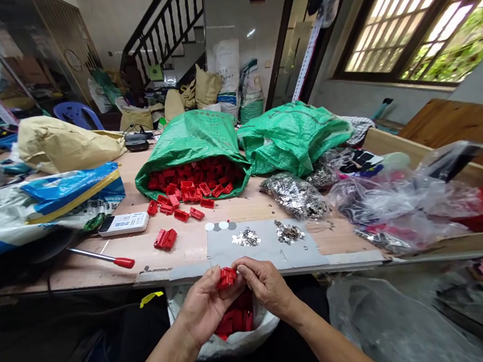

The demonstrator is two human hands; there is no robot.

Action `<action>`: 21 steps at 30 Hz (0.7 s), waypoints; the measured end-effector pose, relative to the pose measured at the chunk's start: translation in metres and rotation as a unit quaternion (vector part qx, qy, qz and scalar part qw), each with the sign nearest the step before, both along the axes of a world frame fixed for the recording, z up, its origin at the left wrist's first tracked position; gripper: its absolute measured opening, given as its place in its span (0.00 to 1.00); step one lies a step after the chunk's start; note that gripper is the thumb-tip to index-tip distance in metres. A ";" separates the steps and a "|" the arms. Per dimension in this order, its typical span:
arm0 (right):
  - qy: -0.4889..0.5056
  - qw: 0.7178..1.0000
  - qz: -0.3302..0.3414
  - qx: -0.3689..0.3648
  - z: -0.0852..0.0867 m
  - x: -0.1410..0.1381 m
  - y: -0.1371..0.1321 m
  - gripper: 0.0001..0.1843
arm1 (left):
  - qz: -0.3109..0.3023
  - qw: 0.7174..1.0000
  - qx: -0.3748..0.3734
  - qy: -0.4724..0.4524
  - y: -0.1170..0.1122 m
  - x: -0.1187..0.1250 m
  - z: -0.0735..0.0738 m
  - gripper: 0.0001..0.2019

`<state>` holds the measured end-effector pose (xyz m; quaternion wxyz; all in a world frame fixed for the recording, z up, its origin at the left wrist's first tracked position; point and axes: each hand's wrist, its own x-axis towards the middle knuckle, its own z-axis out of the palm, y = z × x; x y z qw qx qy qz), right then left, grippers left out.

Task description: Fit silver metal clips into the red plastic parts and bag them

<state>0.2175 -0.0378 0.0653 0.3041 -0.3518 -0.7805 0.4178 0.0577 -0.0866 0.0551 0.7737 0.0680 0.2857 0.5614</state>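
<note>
My left hand (202, 310) is closed around a small red plastic part (226, 277) at the table's front edge. My right hand (267, 288) meets it from the right, thumb and fingertips pinched at its side; whatever is in the pinch is too small to make out. Below both hands, a white sack (264, 335) holds several more red plastic parts (236, 321). Just beyond them, a grey mat (268, 258) carries two small piles of shiny metal pieces, a left pile (248, 237) and a right pile (289, 232).
A green sack (200, 133) lies with its mouth toward me, spilling red parts (188, 192). Right of it are another green sack (292, 133) and a clear bag of metal pieces (294, 195). At left, a red-handled tool (123, 262) lies near a white box (124, 223).
</note>
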 end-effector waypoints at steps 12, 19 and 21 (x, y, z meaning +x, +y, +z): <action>-0.073 0.996 0.004 -0.049 -0.021 0.006 0.005 0.18 | 0.023 0.794 0.198 0.574 -0.002 -0.027 -0.035 0.07; -0.078 0.995 0.000 -0.060 -0.026 0.000 0.001 0.19 | 0.236 0.430 0.131 0.862 0.050 -0.071 -0.035 0.22; -0.077 0.995 -0.006 -0.061 -0.027 0.003 -0.001 0.20 | 0.217 0.389 0.071 0.893 0.063 -0.079 -0.041 0.25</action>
